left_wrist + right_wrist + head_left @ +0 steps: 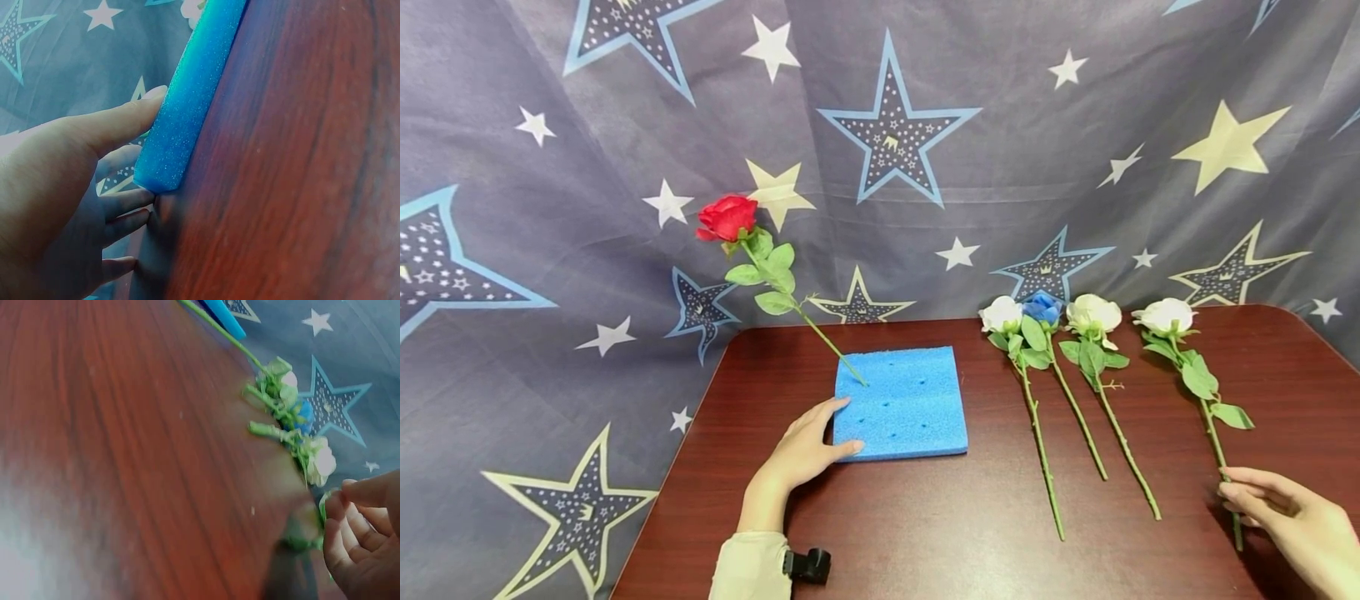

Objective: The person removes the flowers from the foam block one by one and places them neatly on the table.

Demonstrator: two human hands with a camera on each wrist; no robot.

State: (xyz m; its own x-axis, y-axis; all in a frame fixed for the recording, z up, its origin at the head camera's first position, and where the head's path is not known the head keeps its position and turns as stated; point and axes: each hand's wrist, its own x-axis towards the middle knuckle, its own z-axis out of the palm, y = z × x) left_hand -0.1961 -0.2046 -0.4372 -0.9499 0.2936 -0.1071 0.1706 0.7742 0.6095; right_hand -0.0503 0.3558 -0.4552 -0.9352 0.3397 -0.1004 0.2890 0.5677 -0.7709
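Note:
At the right, my right hand (1296,517) pinches the lower stem of a white rose (1165,317) between thumb and fingers. That rose lies on the table, its bloom near the far edge. My left hand (805,442) rests against the left side of a blue foam block (917,408), thumb at the near corner and forefinger higher up. Its fingers are spread and only slightly bent in the left wrist view. Small holes dot the block's top. A red rose (728,218) stands in the block's far left part, tilted to the left.
Between block and right hand lie a white rose (1002,315), a blue rose (1042,307) and a cream-white rose (1093,315), stems toward me. They rest on a dark red wooden table (925,525). Behind it hangs a grey cloth (1015,200) printed with stars.

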